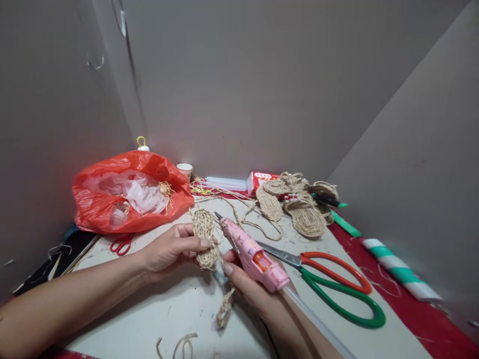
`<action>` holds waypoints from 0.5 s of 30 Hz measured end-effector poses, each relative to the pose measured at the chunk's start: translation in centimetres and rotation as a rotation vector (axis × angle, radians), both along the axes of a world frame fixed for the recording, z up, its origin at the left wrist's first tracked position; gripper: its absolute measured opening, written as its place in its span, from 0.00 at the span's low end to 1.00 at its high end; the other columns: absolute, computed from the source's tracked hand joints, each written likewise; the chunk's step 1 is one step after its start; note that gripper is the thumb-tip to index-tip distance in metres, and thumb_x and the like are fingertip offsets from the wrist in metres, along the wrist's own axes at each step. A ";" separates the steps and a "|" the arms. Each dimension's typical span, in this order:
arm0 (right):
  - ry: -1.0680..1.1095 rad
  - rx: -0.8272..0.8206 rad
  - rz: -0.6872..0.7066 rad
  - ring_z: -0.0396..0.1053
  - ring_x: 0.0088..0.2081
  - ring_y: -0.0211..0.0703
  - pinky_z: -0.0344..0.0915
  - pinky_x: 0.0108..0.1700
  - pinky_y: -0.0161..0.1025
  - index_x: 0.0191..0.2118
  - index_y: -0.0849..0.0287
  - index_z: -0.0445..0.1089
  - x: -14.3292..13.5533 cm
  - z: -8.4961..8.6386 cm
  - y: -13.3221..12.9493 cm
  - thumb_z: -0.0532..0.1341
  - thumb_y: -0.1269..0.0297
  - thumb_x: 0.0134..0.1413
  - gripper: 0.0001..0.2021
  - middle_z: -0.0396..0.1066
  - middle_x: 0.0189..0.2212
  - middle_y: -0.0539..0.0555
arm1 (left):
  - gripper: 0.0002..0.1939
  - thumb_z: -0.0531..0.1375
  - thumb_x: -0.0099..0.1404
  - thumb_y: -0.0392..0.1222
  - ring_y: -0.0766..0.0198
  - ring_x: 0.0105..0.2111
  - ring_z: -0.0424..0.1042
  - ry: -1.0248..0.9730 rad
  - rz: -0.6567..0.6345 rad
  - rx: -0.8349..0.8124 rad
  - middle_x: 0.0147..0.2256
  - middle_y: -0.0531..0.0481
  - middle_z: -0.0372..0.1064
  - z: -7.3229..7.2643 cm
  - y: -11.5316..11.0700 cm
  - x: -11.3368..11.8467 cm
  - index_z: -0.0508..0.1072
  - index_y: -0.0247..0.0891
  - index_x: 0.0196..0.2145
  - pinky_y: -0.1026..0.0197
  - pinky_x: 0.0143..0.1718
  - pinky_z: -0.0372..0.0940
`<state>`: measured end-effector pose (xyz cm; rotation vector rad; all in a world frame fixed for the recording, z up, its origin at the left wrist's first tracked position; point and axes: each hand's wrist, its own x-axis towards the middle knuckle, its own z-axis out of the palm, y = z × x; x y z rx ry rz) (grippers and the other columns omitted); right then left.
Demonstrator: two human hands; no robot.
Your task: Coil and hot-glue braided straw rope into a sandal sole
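Observation:
A small oval sole of braided straw (204,230) is pinched upright between the thumb and fingers of my left hand (175,249). At its lower right edge, the thumb and finger of my right hand (247,286) press on the braid, and a loose braid end (224,309) hangs below them. A pink glue gun (249,249) lies over my right hand, nozzle toward the sole; how it is supported is hidden. Large scissors with orange and green handles (344,294) lie just right of it, blades partly behind the gun.
A red plastic bag (90,199) and small red scissors (121,245) are at left. Behind are a paper cup (184,170), glue sticks (226,183), a red-white box (254,183) and several straw soles (309,219). A green-white striped roll (400,269) lies right. Straw scraps (185,341) lie in front.

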<state>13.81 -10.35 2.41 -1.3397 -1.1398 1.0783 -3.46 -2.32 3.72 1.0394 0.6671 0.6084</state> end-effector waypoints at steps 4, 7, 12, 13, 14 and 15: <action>-0.020 -0.018 0.076 0.60 0.21 0.36 0.59 0.24 0.32 0.29 0.59 0.72 0.5 -0.1 0.5 0.66 0.56 0.45 0.11 0.68 0.20 0.48 | 0.11 0.69 0.51 0.40 0.70 0.22 0.63 0.062 0.029 -0.001 0.22 0.53 0.66 -0.6 0.3 -0.3 0.72 0.31 0.27 0.65 0.28 0.60; -0.038 -0.019 0.067 0.63 0.23 0.38 0.61 0.26 0.34 0.29 0.58 0.73 0.6 0.2 0.6 0.65 0.57 0.47 0.09 0.70 0.22 0.50 | 0.11 0.68 0.52 0.42 0.67 0.23 0.65 0.068 0.013 0.003 0.23 0.52 0.68 -0.8 0.4 -0.5 0.73 0.32 0.28 0.63 0.29 0.62; -0.023 -0.030 0.001 0.61 0.22 0.38 0.59 0.24 0.34 0.27 0.56 0.74 0.4 0.2 0.5 0.66 0.55 0.45 0.10 0.67 0.20 0.49 | 0.09 0.68 0.51 0.40 0.69 0.24 0.66 0.097 0.049 0.058 0.24 0.50 0.71 -0.7 0.4 -0.5 0.74 0.31 0.27 0.66 0.28 0.60; -0.029 -0.030 -0.015 0.61 0.22 0.38 0.59 0.24 0.34 0.27 0.56 0.74 0.3 0.2 0.5 0.66 0.55 0.45 0.09 0.67 0.20 0.49 | 0.09 0.68 0.51 0.40 0.69 0.23 0.66 0.101 0.044 0.054 0.24 0.50 0.71 -0.7 0.5 -0.6 0.74 0.31 0.26 0.66 0.27 0.60; -0.038 -0.032 -0.014 0.62 0.22 0.38 0.59 0.24 0.34 0.27 0.56 0.74 0.3 0.2 0.6 0.66 0.56 0.45 0.09 0.68 0.20 0.49 | 0.09 0.68 0.51 0.40 0.70 0.22 0.65 0.105 0.033 0.049 0.23 0.50 0.70 -0.7 0.5 -0.6 0.74 0.31 0.25 0.66 0.26 0.59; -0.046 -0.030 -0.019 0.62 0.22 0.38 0.60 0.24 0.34 0.27 0.57 0.74 0.3 0.3 0.6 0.66 0.56 0.45 0.09 0.68 0.20 0.49 | 0.09 0.68 0.51 0.40 0.70 0.21 0.63 0.108 0.019 0.044 0.22 0.51 0.69 -0.8 0.5 -0.7 0.74 0.31 0.25 0.67 0.24 0.58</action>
